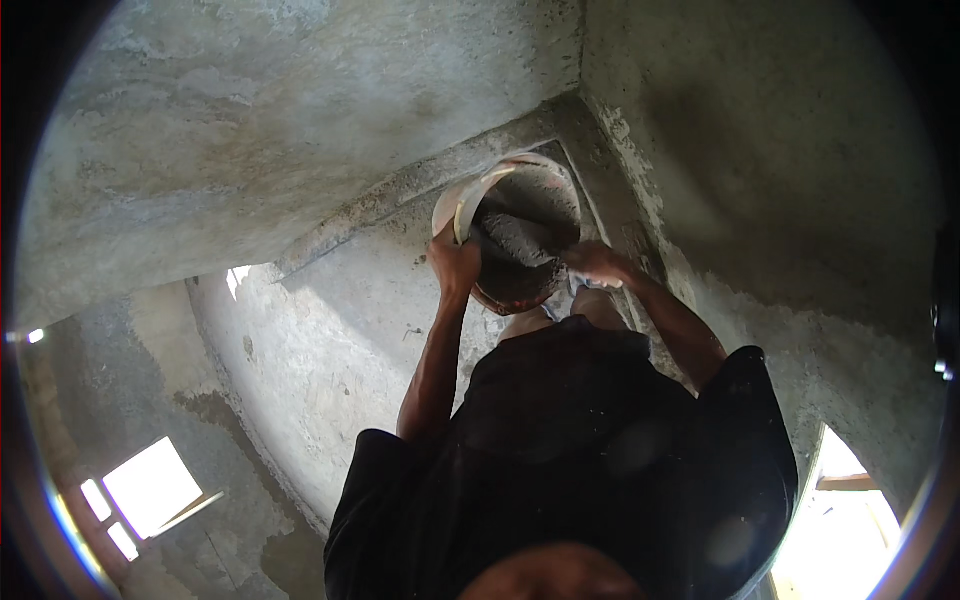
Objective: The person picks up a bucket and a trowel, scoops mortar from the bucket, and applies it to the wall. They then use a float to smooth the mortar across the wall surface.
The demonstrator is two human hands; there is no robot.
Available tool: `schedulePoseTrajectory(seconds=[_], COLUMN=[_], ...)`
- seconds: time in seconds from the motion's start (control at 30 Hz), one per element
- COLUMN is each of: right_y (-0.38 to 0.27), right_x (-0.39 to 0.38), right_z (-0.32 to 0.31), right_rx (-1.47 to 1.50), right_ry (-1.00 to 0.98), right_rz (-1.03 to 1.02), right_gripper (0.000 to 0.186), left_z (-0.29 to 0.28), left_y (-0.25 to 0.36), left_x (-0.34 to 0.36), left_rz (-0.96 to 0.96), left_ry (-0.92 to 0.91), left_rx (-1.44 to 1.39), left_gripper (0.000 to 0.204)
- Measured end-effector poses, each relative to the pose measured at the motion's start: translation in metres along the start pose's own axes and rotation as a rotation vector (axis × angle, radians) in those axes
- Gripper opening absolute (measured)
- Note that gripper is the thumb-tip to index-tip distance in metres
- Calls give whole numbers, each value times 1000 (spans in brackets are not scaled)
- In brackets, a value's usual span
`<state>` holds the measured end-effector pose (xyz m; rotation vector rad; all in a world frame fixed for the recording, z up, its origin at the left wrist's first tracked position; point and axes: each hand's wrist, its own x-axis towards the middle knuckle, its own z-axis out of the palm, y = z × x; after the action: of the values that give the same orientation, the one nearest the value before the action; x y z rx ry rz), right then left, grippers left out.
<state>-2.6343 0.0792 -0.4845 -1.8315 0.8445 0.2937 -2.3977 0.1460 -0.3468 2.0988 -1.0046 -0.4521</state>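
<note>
A round bucket [457, 207] with a pale rim stands tilted in front of my legs, its inside coated with wet grey mortar [545, 195]. My left hand [455, 262] grips the bucket's left rim, fingers wrapped over the edge. At the right side, my right hand [597, 263] is closed on what looks like a trowel [518, 238]. Its blade reaches into the bucket and is thick with mortar. The handle is hidden inside my fist, and the bottom of the bucket is partly covered by the mortar.
Rough cement walls [300, 110] meet in a corner just beyond the bucket, with a low ledge [400, 185] along their base. Grey floor [330, 330] extends to the left. Bright openings [152, 487] show at lower left and lower right.
</note>
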Motion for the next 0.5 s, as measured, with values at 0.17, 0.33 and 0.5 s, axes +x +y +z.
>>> schedulePoseTrajectory(seconds=[0.17, 0.33, 0.5], right_y=[7, 27, 54], right_x=[-9, 19, 54], right_z=[7, 33, 36], right_rx=[42, 119, 670], right_ry=[84, 8, -353], right_rz=[-216, -272, 10], right_gripper=[46, 48, 36], left_z=[5, 18, 0], left_y=[-42, -134, -249], left_x=[-4, -20, -66], left_rz=[-154, -230, -337], left_ry=[12, 173, 258], left_rx=[121, 257, 406], left_gripper=[23, 20, 19])
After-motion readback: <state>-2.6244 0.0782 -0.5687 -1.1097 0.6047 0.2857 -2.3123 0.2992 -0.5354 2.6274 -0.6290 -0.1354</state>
